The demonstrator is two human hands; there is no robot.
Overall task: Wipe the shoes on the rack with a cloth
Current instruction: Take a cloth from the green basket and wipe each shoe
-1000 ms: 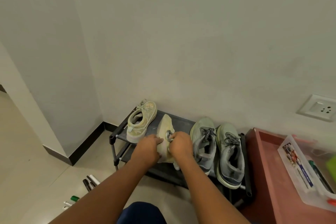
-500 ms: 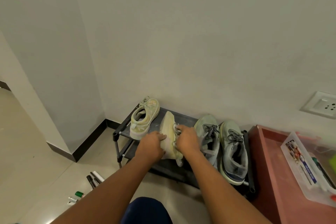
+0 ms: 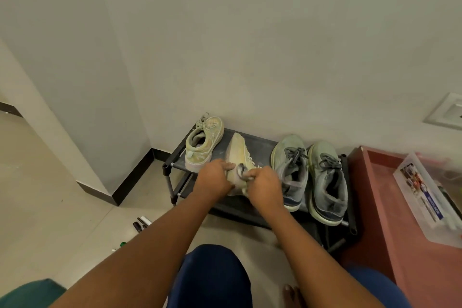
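Below, a dark rack point(image 3: 260, 144) of shoes stands against the pale wall point(image 3: 250, 45).

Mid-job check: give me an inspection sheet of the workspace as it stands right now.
Surface: dark shoe rack against the wall.
Job's things: pale yellow shoe turned on its side; its mate upright at the rack's left end; grey pair at the right; small grey cloth.
Clutter: markers on the floor; clear plastic box on the red shelf.
Hands: left hand holds the yellow shoe; right hand grips the cloth against it.
Cables: nothing seen.
Surroundings: wall socket, tiled floor.
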